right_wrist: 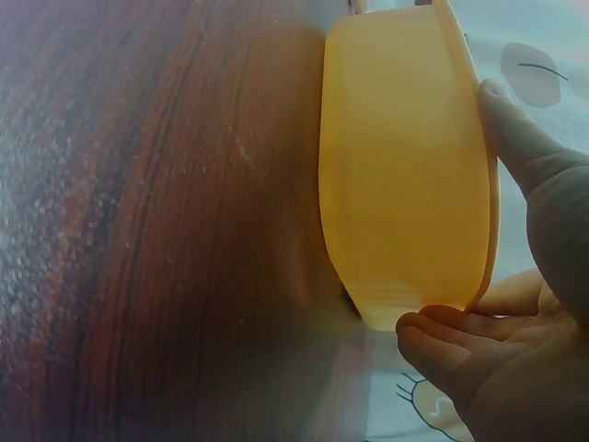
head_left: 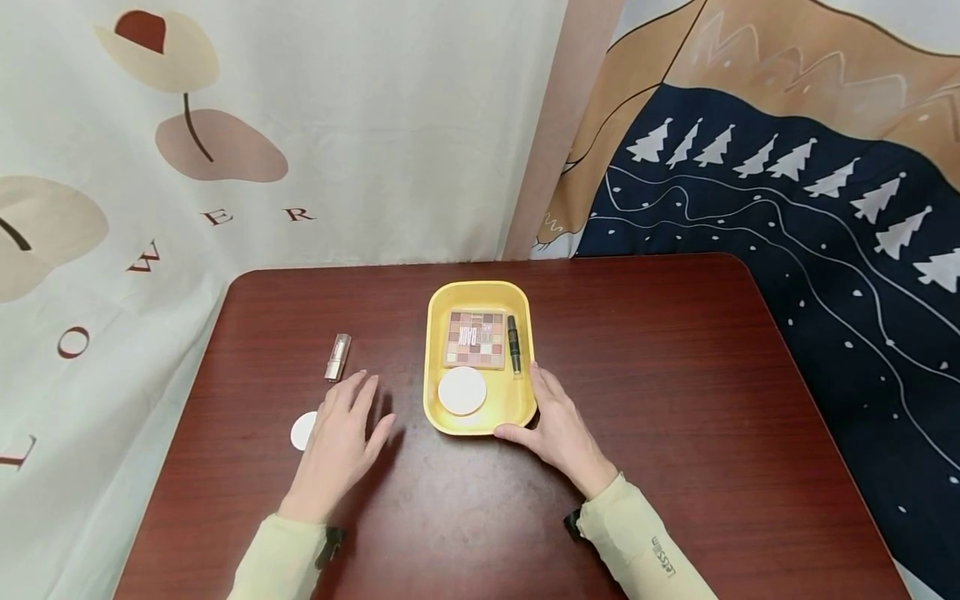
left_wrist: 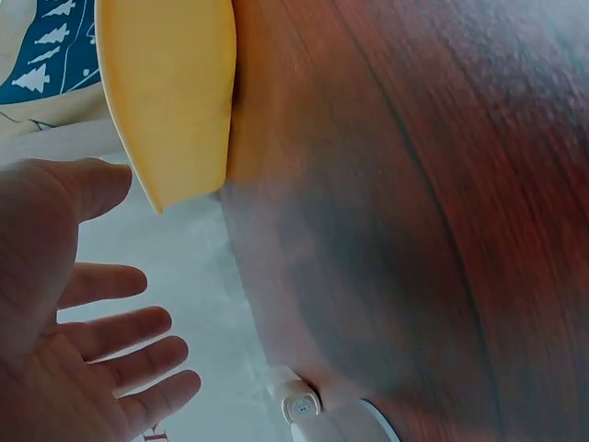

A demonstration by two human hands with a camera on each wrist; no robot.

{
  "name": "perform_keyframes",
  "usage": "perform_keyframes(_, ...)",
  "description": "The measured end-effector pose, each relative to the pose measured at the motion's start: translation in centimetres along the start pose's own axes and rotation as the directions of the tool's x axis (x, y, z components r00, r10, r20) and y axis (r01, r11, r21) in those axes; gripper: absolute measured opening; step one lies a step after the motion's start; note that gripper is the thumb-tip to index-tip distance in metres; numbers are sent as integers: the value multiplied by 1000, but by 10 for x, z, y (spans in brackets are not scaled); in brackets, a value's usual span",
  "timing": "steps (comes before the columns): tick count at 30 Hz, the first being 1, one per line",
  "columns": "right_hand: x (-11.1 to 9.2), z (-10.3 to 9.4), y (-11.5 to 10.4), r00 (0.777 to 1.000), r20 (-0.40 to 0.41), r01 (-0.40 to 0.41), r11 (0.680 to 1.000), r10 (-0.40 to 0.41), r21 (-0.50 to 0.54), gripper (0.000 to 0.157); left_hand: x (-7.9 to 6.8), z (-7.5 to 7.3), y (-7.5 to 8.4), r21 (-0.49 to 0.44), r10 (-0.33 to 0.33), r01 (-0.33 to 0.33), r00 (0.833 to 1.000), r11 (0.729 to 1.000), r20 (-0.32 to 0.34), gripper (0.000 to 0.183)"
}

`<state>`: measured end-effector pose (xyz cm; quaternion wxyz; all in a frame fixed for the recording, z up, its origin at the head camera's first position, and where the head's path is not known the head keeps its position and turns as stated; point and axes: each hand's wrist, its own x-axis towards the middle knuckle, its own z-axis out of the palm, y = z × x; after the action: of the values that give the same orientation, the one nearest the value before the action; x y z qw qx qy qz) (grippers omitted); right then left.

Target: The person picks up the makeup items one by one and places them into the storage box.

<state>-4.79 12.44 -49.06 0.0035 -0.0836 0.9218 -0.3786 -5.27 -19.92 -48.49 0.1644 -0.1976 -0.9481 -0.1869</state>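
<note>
My right hand holds the near right corner of a yellow tray, thumb on the front rim and fingers curled against the right side. Inside the tray lie an eyeshadow palette, a slim black cosmetic stick and a white round disc. Left of the tray my left hand hovers with fingers spread and nothing in them. It partly covers a second white round disc on the table. Just beyond its fingertips lies a lipstick tube, seen end-on in the left wrist view.
The dark red-brown table has rounded far corners. Behind it hangs a pale curtain with printed shapes and letters. A navy and tan cloth with white trees hangs along the right side.
</note>
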Motion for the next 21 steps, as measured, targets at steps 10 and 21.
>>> perform_keyframes(10,0,0,1,1000,5,2,1000,-2,3,116,-7,-2,-9,27,-83,84,996,996,-11,59)
perform_keyframes(21,0,1,2,1000,-2,10,1000,-10,-10,116,-15,-2,-17,96,-210,208,978,973,6,62)
